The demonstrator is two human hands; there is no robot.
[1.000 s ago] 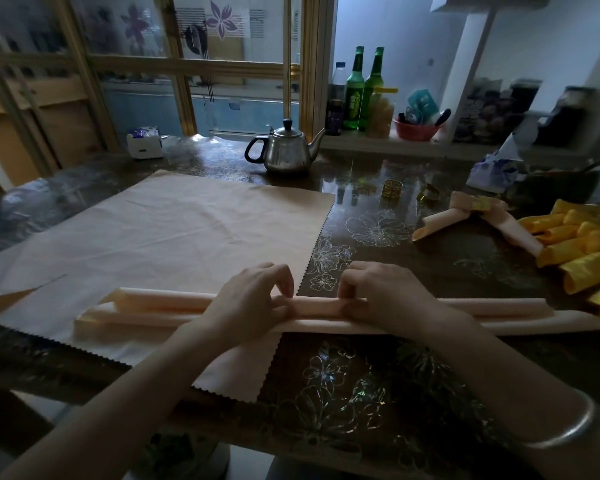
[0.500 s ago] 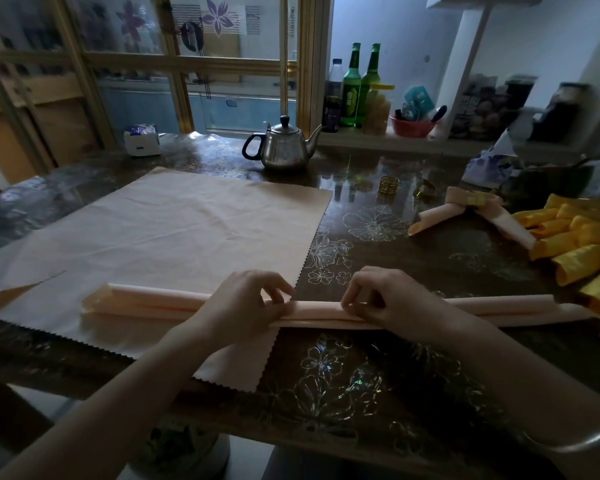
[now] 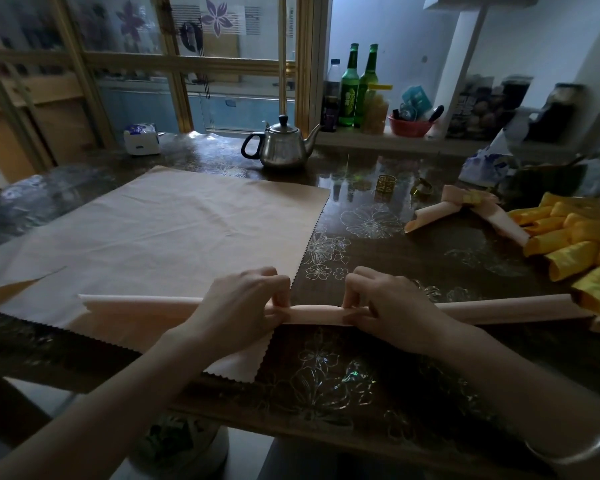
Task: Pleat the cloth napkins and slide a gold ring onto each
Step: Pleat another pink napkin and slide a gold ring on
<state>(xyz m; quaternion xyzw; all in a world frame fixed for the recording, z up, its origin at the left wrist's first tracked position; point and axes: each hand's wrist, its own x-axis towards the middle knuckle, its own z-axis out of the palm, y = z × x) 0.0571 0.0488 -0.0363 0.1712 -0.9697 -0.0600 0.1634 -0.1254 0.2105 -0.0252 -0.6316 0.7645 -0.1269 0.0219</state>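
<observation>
A long pleated peach napkin lies across the table's near side, folded into a narrow strip. My left hand and my right hand pinch its middle, fingers curled over the folds, a short gap between them. Under its left end a flat peach napkin is spread out. Two gold rings stand behind on the dark floral table. A finished peach napkin bow with a gold ring lies at the right.
A steel teapot stands at the back centre. Several yellow rolled napkins are piled at the right edge. A tissue box sits back left. Green bottles and jars line the ledge behind.
The loose lower fold of the strip has been gathered up, so the strip is narrower. Both hands have shifted from pressing the folds to pinching them at the middle.
</observation>
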